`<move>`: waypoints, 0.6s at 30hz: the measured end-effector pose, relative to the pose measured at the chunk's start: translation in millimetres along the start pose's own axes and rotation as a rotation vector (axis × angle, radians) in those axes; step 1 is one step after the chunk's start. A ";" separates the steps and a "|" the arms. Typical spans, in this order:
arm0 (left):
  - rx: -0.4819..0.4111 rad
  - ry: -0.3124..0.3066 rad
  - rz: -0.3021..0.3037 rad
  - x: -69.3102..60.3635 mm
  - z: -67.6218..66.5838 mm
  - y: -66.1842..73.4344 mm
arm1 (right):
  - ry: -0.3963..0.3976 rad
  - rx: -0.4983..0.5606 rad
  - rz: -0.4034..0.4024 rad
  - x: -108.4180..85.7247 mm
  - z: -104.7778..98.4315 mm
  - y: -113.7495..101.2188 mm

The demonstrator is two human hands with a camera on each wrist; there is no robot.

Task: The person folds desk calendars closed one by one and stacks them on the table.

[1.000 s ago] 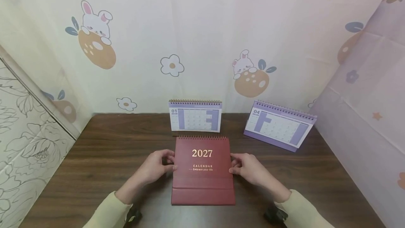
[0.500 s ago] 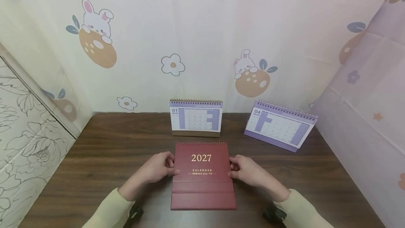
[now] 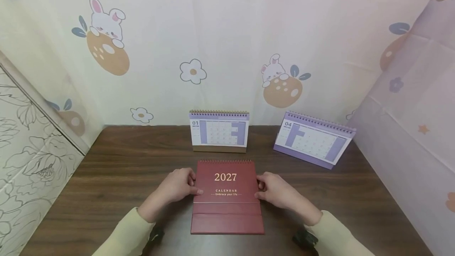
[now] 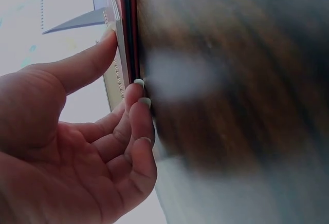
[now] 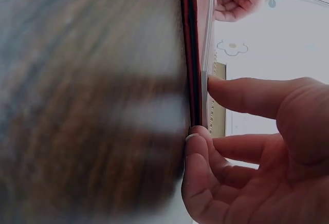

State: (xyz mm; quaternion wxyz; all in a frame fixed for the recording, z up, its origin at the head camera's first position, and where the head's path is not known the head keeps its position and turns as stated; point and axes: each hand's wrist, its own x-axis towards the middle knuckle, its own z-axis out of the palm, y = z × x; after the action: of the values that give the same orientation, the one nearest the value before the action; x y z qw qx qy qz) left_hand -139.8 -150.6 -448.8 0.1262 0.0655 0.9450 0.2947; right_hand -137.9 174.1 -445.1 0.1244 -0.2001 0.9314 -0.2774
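A dark red desk calendar (image 3: 227,208), its cover printed 2027, lies low and nearly flat at the middle of the table, spiral binding at the far edge. My left hand (image 3: 177,185) pinches its left side, thumb over the cover's edge. On the opposite side my right hand (image 3: 279,191) pinches the calendar the same way. From the left wrist view, the left thumb presses the page edges and the fingertips touch the underside by the calendar's red edge (image 4: 134,23). Seen from the right wrist, the right thumb lies against the pages beside the red board (image 5: 191,44).
Behind the red calendar stands a purple-and-white desk calendar (image 3: 219,133) marked 01. Another purple calendar (image 3: 313,139), marked 04, stands angled at the back right. A patterned curtain (image 3: 227,42) hangs behind the dark wooden table (image 3: 117,169).
The red calendar has come towards me and settled flatter, with both hands staying at its sides. A wider gap now shows between it and the 01 calendar. Over the last half second little changes.
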 end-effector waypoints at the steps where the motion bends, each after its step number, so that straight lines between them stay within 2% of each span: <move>1: 0.006 -0.004 -0.004 0.2 -0.2 0.2 | 0.003 0.000 0.002 0.1 0.1 0.7; 6: 0.016 -0.023 -0.012 -0.7 -4.7 1.3 | 0.007 0.013 -0.005 0.6 -3.8 3.9; 10: 0.013 -0.009 -0.014 -0.8 -12.2 1.8 | 0.007 0.028 -0.014 0.7 -11.4 5.6; 13: 0.017 0.036 -0.010 0.8 -19.7 1.1 | 0.027 0.030 -0.016 0.9 -18.5 7.0; 18: 0.021 0.174 0.018 7.4 -32.3 0.9 | 0.114 0.038 -0.012 4.6 -27.8 10.6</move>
State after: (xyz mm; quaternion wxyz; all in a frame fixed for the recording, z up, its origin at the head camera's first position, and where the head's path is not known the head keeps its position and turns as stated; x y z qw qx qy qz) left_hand -155.8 -165.8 -424.1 0.0406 0.0493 0.9547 0.2906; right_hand -154.8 193.1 -429.1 0.0731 -0.1870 0.9304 -0.3067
